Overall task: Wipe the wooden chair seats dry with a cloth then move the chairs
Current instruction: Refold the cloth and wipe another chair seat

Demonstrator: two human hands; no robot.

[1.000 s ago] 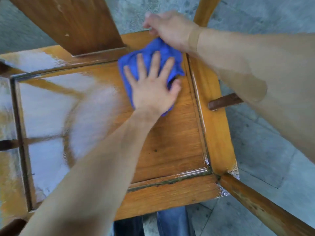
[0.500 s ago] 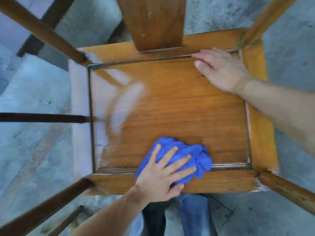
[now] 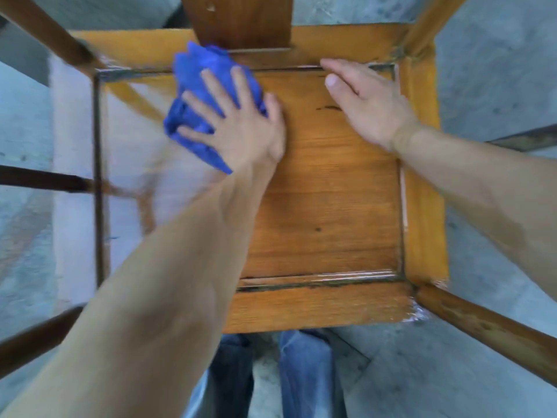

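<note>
A grey concrete floor [image 3: 497, 70] is seen beneath a wooden chair [image 3: 422, 206], viewed from straight above. The chair seat [image 3: 325, 206] fills the middle of the view; its left part is covered by a pale, glossy sheen, while the right part shows plain wood grain. The backrest slat [image 3: 241, 19] rises at the top edge, and dark legs and rungs spread outward at the corners. Blue trouser legs [image 3: 304, 372] are seen below the seat's near edge. A crumpled blue cloth [image 3: 193, 86] is pressed flat onto the far left part of the seat, just below the slat, by the left hand [image 3: 241, 131], whose fingers are spread and straight over it. The right hand [image 3: 367, 104] is laid flat on the far right part of the seat, fingers extended, nothing held.
</note>
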